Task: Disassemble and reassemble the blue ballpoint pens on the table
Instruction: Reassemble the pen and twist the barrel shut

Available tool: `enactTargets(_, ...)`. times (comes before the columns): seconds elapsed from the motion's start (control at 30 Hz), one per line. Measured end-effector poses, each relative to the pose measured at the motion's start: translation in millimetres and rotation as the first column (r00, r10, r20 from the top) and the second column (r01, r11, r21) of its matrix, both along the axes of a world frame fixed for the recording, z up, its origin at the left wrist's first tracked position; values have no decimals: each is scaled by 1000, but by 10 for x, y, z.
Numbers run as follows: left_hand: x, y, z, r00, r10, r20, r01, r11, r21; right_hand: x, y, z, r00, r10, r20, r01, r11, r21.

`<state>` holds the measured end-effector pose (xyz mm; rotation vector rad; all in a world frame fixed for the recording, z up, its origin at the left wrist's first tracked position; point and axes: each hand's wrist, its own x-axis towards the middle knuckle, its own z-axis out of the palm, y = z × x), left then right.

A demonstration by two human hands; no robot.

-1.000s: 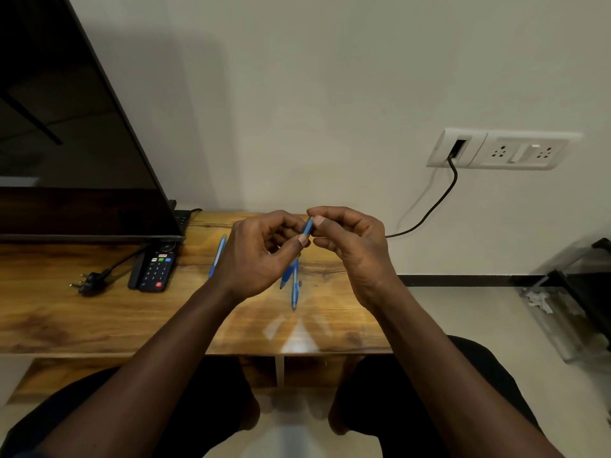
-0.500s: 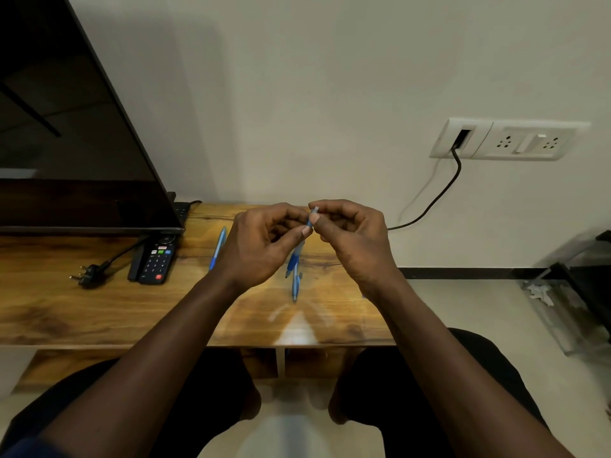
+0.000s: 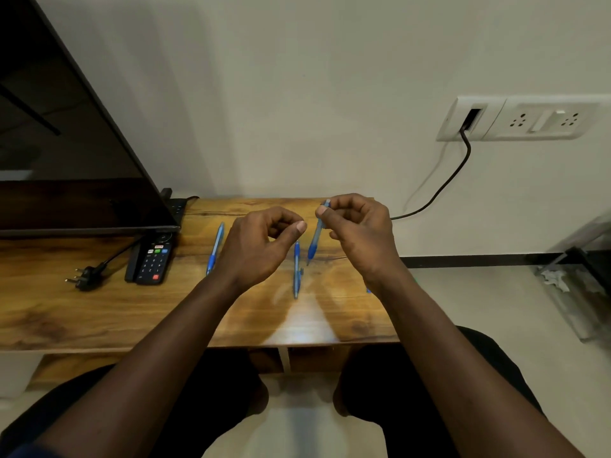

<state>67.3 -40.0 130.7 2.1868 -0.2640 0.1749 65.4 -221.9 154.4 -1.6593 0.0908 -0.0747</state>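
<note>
My right hand [image 3: 360,233] pinches the upper end of a blue ballpoint pen [image 3: 316,236], which hangs tip-down above the wooden table [image 3: 99,309]. My left hand [image 3: 258,246] is a short way left of that pen and does not touch it; its fingers are curled and I see nothing in them. A second blue pen [image 3: 297,271] lies on the table between my hands. A third blue pen [image 3: 215,247] lies left of my left hand. A blue sliver [image 3: 368,290] shows beside my right wrist, mostly hidden.
A black remote [image 3: 152,259] and a loose black plug [image 3: 84,277] lie on the left part of the table, under the edge of a TV screen [image 3: 66,127]. A wall socket [image 3: 529,119] with a black cable [image 3: 439,190] is at the right.
My hands were joined on the pen's upper end. Now my left hand has let go and moved left and down, while my right hand keeps the pen.
</note>
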Motion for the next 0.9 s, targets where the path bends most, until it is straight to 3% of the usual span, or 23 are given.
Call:
enactTargets(0.13, 84, 20, -189, 983, 38, -177, 3, 975, 223, 92, -13, -43, 1000, -12, -19, 11, 999, -46)
enactTargets(0.27, 146, -39, -396, 972, 40, -231, 58, 913, 403, 140, -77, -95, 998, -49, -37, 48, 999, -16)
enactTargets(0.7, 294, -261, -656, 973, -38, -228, 166, 799, 578, 296, -194, -78, 986, -18, -166, 60, 966, 251)
enactTargets(0.8, 346, -261, -475, 986, -12, -165, 73, 926, 370, 310, -218, -83, 985, -4, -170, 46, 969, 244)
enactTargets(0.9, 402, -234, -129, 981, 46, -188, -65, 993, -97, 302, -213, -58, 984, 23, -175, 26, 963, 270)
